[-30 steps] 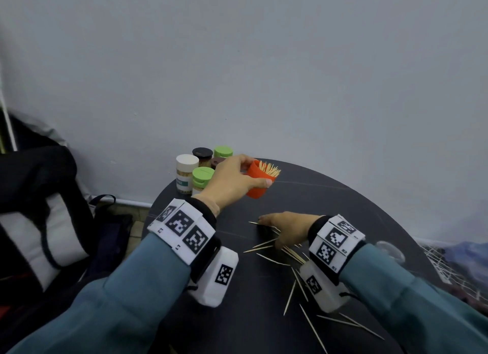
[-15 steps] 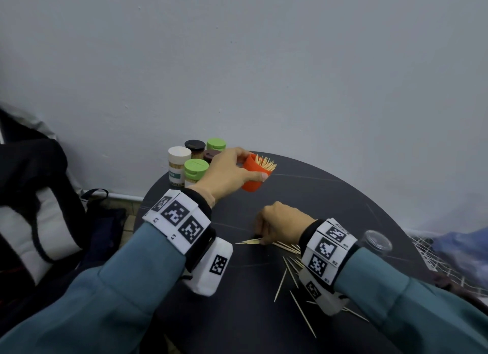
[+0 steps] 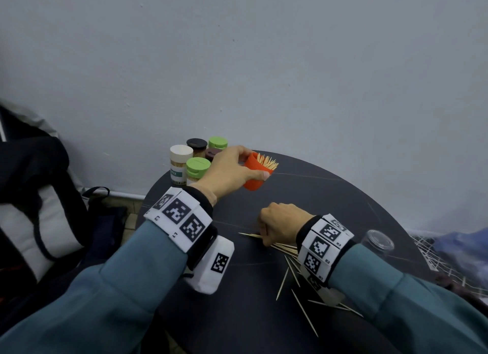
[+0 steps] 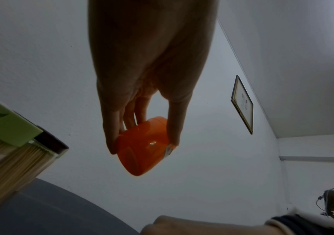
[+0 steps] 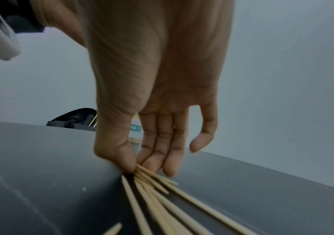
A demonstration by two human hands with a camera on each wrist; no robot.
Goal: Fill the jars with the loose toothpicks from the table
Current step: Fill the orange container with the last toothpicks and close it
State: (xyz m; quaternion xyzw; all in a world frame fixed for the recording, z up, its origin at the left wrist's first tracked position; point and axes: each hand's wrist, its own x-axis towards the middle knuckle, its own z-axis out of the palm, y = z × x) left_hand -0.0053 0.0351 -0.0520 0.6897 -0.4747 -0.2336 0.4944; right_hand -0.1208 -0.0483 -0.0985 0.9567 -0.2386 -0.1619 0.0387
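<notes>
Firmly, left grip [image 3: 229, 172] holds orange jar [image 3: 254, 174] — right grip [image 3: 280, 225] pinches toothpicks [image 5: 162, 187].

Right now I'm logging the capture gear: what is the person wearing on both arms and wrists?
Both arms have teal-blue long sleeves with dark cuffs. The left wrist band and right wrist band are white, printed with square black-and-white markers. A white camera box with its own marker hangs under the left wrist. No gloves.

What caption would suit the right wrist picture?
Right hand pinching a bundle of toothpicks off the dark table.
</notes>
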